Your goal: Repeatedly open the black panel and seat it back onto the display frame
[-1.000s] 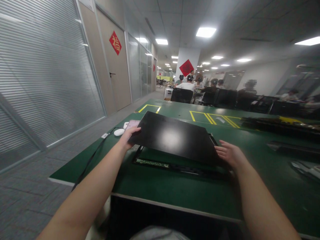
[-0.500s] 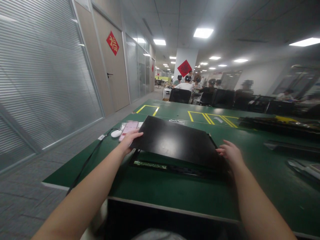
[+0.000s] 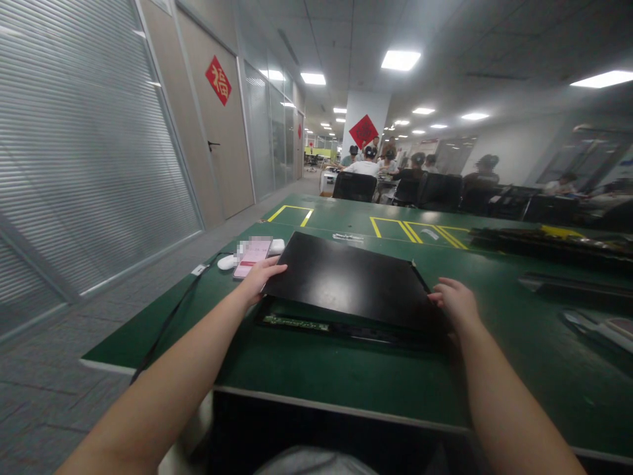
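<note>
Between my hands, a flat black panel with a dull sheen (image 3: 346,277) is held tilted above the green table. My left hand (image 3: 260,278) grips its left edge, thumb on top and the other fingers underneath. At the right edge, my right hand (image 3: 455,302) pinches the panel near its corner, fingertips against the side. Below the panel's near edge, a green circuit board strip (image 3: 297,322) shows, set in a thin dark frame (image 3: 366,333). The panel hides most of what lies beneath it.
Left of the panel are a phone (image 3: 252,256), a white mouse-like object (image 3: 227,262) and a black strap (image 3: 171,316). Dark strips and parts (image 3: 554,247) lie on the right of the green table (image 3: 336,376). Chairs (image 3: 353,187) and seated people are beyond.
The panel has come slightly lower and lies a little flatter over the frame. Both hands keep their hold. The whole view has shifted slightly.
</note>
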`<state>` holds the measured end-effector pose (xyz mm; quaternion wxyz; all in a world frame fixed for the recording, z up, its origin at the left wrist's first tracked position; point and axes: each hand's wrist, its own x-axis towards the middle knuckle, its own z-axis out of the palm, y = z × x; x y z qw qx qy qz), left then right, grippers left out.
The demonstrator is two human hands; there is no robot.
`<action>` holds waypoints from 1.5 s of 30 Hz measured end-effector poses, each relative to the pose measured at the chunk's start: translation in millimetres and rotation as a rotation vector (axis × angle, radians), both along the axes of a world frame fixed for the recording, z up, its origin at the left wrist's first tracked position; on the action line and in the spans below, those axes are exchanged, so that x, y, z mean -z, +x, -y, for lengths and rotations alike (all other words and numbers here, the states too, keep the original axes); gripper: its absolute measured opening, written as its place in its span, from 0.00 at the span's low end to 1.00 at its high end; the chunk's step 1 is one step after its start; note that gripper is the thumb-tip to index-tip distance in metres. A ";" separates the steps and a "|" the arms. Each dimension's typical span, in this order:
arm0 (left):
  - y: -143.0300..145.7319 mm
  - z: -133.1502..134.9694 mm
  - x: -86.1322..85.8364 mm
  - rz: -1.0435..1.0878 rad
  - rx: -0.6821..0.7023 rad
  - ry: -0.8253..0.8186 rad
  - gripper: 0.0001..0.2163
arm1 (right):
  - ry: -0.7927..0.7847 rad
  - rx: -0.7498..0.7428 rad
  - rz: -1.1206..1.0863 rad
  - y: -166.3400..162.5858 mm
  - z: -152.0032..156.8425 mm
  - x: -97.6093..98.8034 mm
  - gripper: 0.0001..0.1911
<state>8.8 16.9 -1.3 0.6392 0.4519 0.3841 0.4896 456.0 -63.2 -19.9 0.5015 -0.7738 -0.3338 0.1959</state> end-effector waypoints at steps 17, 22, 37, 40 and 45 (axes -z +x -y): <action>4.2 -2.0 7.1 -0.046 0.005 -0.027 0.20 | -0.166 0.016 0.257 12.8 -2.5 8.0 0.23; 4.9 -2.1 7.6 -0.057 -0.009 -0.043 0.21 | -0.192 0.021 0.278 12.4 -3.4 7.9 0.22; 5.8 4.4 0.1 -0.060 0.014 -0.088 0.19 | -0.217 0.025 0.324 6.8 -0.3 2.3 0.21; 5.0 1.9 2.8 -0.030 -0.025 -0.056 0.24 | -0.201 0.019 0.331 6.0 0.7 1.7 0.21; 4.5 -2.3 7.6 -0.017 -0.033 -0.038 0.27 | -0.206 0.024 0.337 7.0 0.6 2.4 0.20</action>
